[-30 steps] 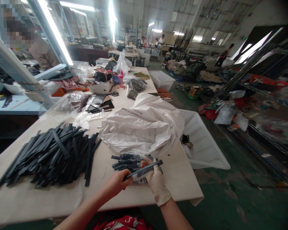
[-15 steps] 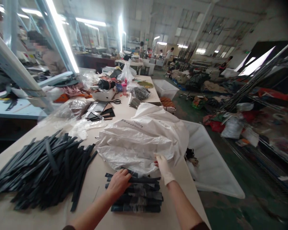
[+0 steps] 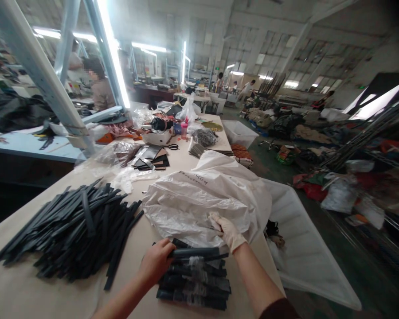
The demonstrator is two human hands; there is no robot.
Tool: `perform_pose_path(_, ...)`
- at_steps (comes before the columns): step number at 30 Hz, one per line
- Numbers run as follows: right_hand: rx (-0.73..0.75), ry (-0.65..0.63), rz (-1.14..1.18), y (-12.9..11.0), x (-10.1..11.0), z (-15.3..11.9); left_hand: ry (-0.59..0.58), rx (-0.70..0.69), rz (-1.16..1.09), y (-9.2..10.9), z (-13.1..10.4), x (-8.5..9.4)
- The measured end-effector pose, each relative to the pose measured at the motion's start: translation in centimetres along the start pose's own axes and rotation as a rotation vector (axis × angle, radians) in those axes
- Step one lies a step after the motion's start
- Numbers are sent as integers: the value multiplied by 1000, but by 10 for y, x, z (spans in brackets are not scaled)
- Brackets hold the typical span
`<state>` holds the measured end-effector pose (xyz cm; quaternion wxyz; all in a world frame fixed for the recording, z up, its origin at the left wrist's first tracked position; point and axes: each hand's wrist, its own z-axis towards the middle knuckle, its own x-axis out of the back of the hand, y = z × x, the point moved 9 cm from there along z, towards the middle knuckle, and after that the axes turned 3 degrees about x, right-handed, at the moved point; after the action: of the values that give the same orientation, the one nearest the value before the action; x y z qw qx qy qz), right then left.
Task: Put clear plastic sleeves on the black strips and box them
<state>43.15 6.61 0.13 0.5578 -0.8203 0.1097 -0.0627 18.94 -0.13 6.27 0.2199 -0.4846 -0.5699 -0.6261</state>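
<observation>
Dark strips (image 3: 199, 253) are being clasped by the left hand (image 3: 157, 260); over at the white sack (image 3: 186, 199), fingers are bent on the gloved right hand (image 3: 230, 232), any grip hard to tell.

Blk handwritten txt (image 3: 194, 178) on wht bag (image 3: 199, 201), illeg.

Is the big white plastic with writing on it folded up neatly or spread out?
Loosely spread out: the white plastic lies wrinkled across the table, beyond the bundled dark strips.
</observation>
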Motion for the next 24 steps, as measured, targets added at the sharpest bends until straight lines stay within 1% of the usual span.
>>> perform_pose_path(2,7,-23,65,-2,-13,-30,71,82,-259,4,3,14)
perform_pose_path(3,13,-28,113,-2,-21,-45,80,112,-395,11,6,16)
perform_pose_path(5,51,-5,239,-3,-37,-74,34,137,-654,34,11,11)
perform_pose_path(6,88,37,285,-4,-41,-87,3,142,-766,46,12,7)
perform_pose_path(8,165,154,327,-5,-43,-112,-39,167,-928,64,9,1)
perform_pose_path(9,184,177,356,-5,-44,-122,-53,186,-977,69,5,-1)
perform_pose_path(10,183,153,404,-4,-49,-130,-70,208,-1007,72,0,-2)
perform_pose_path(11,166,97,465,-3,-56,-136,-101,230,-1021,73,-6,-3)
perform_pose_path(13,100,-79,566,-3,-73,-146,-191,245,-1014,72,-17,-6)
perform_pose_path(15,54,-203,605,-6,-85,-153,-232,225,-972,68,-24,-6)
perform_pose_path(16,52,-229,616,-9,-88,-157,-214,204,-948,64,-25,-3)
perform_pose_path(17,63,-253,629,-14,-91,-160,-169,175,-928,60,-25,1)
perform_pose_path(19,131,-265,631,-28,-95,-169,-51,126,-902,50,-25,13)
perform_pose_path(21,209,-271,587,-41,-99,-180,37,117,-885,42,-27,22)
perform_pose_path(22,230,-284,549,-45,-102,-186,62,116,-876,39,-29,27)
perform_pose_path(24,247,-300,459,-48,-108,-193,64,94,-845,38,-34,36)
